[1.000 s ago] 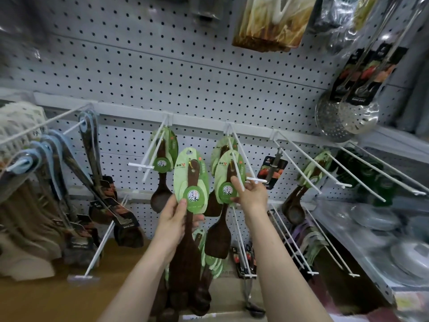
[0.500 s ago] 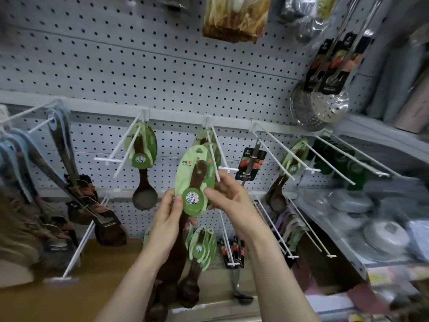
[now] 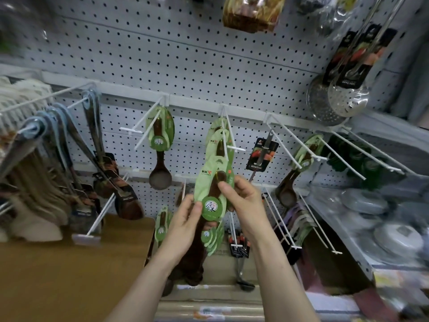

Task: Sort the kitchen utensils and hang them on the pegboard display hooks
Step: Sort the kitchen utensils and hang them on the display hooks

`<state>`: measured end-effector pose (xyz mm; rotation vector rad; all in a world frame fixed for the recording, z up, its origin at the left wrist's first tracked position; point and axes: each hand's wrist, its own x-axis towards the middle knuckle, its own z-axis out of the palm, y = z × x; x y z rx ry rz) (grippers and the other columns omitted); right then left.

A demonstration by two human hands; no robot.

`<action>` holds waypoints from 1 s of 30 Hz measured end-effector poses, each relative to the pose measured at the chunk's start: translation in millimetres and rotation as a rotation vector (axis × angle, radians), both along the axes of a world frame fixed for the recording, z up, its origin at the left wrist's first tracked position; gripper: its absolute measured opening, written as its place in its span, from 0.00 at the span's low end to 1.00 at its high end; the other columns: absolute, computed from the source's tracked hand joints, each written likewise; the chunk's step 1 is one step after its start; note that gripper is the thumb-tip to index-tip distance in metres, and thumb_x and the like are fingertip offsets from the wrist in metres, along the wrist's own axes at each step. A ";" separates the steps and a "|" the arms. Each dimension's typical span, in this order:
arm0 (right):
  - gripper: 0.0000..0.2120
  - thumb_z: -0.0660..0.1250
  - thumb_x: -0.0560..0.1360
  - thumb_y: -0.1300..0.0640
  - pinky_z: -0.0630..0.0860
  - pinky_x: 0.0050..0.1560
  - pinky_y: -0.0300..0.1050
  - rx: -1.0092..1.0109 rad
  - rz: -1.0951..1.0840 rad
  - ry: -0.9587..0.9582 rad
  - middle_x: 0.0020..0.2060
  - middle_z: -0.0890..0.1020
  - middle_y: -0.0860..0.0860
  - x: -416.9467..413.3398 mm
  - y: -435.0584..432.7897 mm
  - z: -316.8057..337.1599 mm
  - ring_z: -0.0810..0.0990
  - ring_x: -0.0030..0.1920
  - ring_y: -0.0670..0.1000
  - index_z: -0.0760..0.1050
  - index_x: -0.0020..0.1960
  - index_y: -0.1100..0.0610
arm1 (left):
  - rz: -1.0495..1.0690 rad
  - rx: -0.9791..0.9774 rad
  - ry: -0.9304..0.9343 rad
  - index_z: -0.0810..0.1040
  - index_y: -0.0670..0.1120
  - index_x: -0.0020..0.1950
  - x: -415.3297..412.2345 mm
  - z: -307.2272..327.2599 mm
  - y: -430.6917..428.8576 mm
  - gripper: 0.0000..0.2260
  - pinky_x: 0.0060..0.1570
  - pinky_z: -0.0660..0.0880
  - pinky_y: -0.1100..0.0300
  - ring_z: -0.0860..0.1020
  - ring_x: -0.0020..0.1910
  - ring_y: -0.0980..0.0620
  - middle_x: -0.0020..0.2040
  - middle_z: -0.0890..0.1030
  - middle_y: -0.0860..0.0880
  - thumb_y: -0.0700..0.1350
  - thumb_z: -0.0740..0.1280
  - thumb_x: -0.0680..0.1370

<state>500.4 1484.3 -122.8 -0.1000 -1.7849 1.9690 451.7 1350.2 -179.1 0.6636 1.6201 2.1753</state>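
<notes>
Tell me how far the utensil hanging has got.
Done: green-carded wooden spoons already hang on the left hook, the middle hook and a right hook. In hand: the left hand and right hand hold another green-carded spoon below the middle hook, not yet on it. Left: several hooks at right look bare.

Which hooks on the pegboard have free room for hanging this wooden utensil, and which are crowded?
Free: the long bare hooks at right, beyond the green-carded ladle. The hook holding one spoon has room. Crowded: the blue-handled tools at left.
</notes>
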 end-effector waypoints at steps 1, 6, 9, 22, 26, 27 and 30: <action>0.03 0.66 0.77 0.67 0.71 0.29 0.31 -0.013 -0.011 0.010 0.31 0.82 0.46 3.7 1.1 -1.8 0.77 0.29 0.41 0.78 0.49 0.65 | 0.002 -0.006 0.007 0.74 0.50 0.52 4.5 -0.4 1.9 0.09 0.41 0.78 0.54 0.83 0.42 0.40 0.47 0.83 0.44 0.52 0.59 0.78; 0.06 0.68 0.77 0.64 0.73 0.30 0.32 -0.042 -0.116 -0.006 0.33 0.82 0.49 9.0 8.6 2.1 0.78 0.30 0.43 0.79 0.52 0.67 | 0.028 -0.054 0.019 0.74 0.46 0.54 14.4 6.9 14.6 0.07 0.36 0.77 0.54 0.83 0.39 0.42 0.45 0.83 0.43 0.46 0.58 0.82; 0.08 0.69 0.77 0.63 0.73 0.30 0.33 -0.029 -0.108 -0.034 0.34 0.83 0.51 3.9 10.8 7.4 0.79 0.31 0.43 0.79 0.52 0.68 | 0.044 -0.068 0.005 0.73 0.45 0.55 11.9 10.3 17.1 0.07 0.34 0.77 0.55 0.83 0.40 0.40 0.47 0.82 0.39 0.45 0.57 0.83; 0.07 0.69 0.77 0.60 0.67 0.29 0.37 0.007 -0.098 -0.081 0.33 0.79 0.52 -11.6 14.1 -8.5 0.72 0.30 0.45 0.78 0.49 0.65 | 0.066 -0.180 0.115 0.75 0.52 0.53 -4.3 10.0 -1.8 0.06 0.33 0.75 0.51 0.83 0.35 0.44 0.44 0.83 0.46 0.48 0.58 0.82; 0.03 0.69 0.77 0.59 0.68 0.29 0.36 -0.045 -0.187 -0.095 0.34 0.81 0.49 -30.9 11.6 -5.3 0.73 0.31 0.45 0.81 0.47 0.57 | 0.123 -0.220 0.175 0.75 0.53 0.57 -26.9 11.4 5.3 0.07 0.36 0.77 0.48 0.83 0.36 0.47 0.45 0.84 0.50 0.49 0.59 0.81; 0.03 0.69 0.77 0.59 0.68 0.29 0.35 -0.068 -0.208 -0.088 0.33 0.82 0.48 -36.4 10.2 -4.1 0.74 0.30 0.44 0.81 0.47 0.57 | 0.142 -0.238 0.188 0.75 0.54 0.57 -35.2 8.9 6.6 0.07 0.39 0.78 0.48 0.84 0.38 0.49 0.45 0.83 0.52 0.49 0.60 0.81; 0.03 0.68 0.78 0.62 0.74 0.31 0.34 -0.136 -0.266 -0.058 0.34 0.84 0.47 -55.5 7.0 -2.8 0.79 0.31 0.42 0.81 0.49 0.59 | 0.186 -0.323 0.245 0.73 0.58 0.61 -58.9 2.7 8.0 0.10 0.54 0.77 0.56 0.80 0.50 0.61 0.51 0.81 0.57 0.47 0.62 0.81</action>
